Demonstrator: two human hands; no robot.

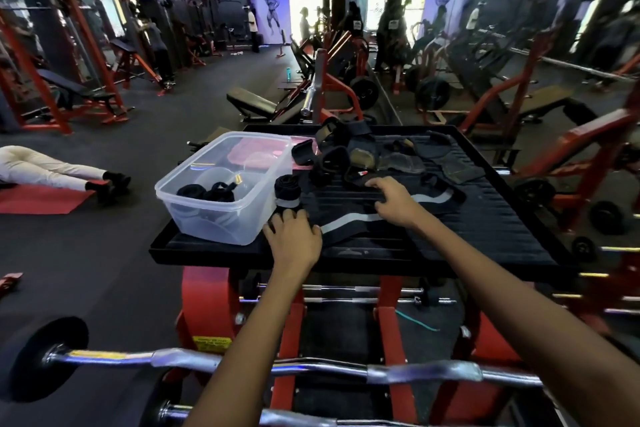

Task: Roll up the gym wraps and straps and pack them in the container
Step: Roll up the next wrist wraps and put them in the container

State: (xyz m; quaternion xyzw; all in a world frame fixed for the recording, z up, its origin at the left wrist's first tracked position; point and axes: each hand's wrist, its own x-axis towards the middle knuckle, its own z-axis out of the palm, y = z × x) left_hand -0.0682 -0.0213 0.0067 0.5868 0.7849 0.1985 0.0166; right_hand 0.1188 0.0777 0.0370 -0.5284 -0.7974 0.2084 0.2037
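Observation:
A clear plastic container (207,215) stands on the left of a black platform (485,225); a few rolled black straps (207,191) lie inside. A black wrap with a grey stripe (363,220) stretches across the platform, its left end partly rolled (287,192) beside the container. My left hand (294,239) rests on the rolled end, fingers on the roll. My right hand (394,199) presses flat on the unrolled part of the wrap. Behind it lies a heap of loose black straps and grips (346,156).
A pink lid or cloth (242,152) shows behind the container. Curl bars (311,367) lie on a red rack below the platform. Red gym machines stand all around. A person lies on a red mat (41,198) at the left.

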